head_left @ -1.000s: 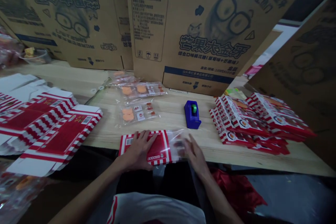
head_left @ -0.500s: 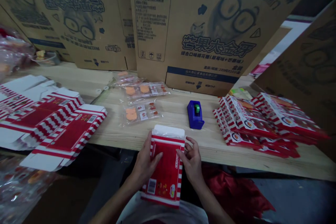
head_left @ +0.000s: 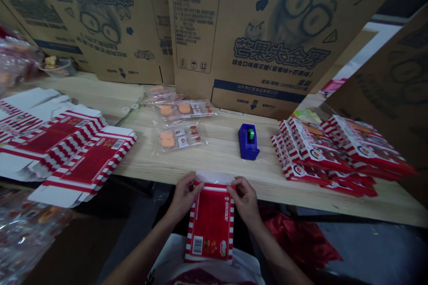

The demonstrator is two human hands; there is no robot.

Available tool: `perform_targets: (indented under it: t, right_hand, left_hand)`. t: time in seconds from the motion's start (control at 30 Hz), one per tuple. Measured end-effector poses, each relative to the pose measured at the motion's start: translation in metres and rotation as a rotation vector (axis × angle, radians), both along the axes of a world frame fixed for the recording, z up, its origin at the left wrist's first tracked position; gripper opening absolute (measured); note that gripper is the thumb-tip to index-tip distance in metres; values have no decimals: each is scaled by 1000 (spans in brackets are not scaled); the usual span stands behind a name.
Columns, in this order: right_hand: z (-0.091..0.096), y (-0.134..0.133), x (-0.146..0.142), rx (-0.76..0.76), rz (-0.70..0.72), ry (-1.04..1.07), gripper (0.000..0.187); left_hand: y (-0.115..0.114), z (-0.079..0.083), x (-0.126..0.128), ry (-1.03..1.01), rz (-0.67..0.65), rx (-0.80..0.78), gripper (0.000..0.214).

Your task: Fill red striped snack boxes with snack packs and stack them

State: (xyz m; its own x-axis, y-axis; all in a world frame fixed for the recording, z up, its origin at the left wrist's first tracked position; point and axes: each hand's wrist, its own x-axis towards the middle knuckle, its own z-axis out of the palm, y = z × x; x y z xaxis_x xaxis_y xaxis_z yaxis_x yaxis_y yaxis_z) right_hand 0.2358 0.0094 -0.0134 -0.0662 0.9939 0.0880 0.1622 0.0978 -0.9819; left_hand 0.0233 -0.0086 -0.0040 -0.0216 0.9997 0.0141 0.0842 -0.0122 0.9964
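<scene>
A red box (head_left: 212, 220) with red-and-white striped sides hangs upright between my hands, just off the table's front edge. Its white flap shows at the top, with a bit of clear plastic near it. My left hand (head_left: 186, 196) pinches the upper left corner between thumb and fingers. At the upper right corner, my right hand (head_left: 243, 197) grips in the same way. A barcode is printed at the box's lower left. Ahead on the table lies a clear packet (head_left: 180, 136) of orange sweets, and right of it stands a blue tape dispenser (head_left: 248, 142).
Flat striped boxes (head_left: 90, 160) are stacked at the left. Filled striped boxes (head_left: 334, 151) pile up at the right. Large cardboard cartons (head_left: 247, 31) wall off the back. More clear packets (head_left: 26, 236) lie at lower left, and a small plastic tub (head_left: 58, 67) sits at back left.
Both hands have moved up to the top corners of the box, by the flap. The flap now appears shorter, and the box sits slightly lower in view.
</scene>
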Motion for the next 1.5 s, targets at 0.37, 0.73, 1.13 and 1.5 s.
perform_targets:
  t: [0.37, 0.73, 1.13, 1.5]
  right_hand:
    - [15, 1, 3, 50, 202, -76, 20]
    - [47, 28, -5, -159, 242, -129, 15]
    - [22, -5, -4, 185, 193, -140, 8]
    - [13, 129, 58, 89, -567, -63, 30]
  left_hand:
    - [2, 9, -26, 158, -189, 65, 21]
    - [33, 33, -48, -81, -383, -245, 26]
    - [10, 11, -29, 183, -239, 149, 16]
    - [-2, -17, -9, -83, -63, 48, 18]
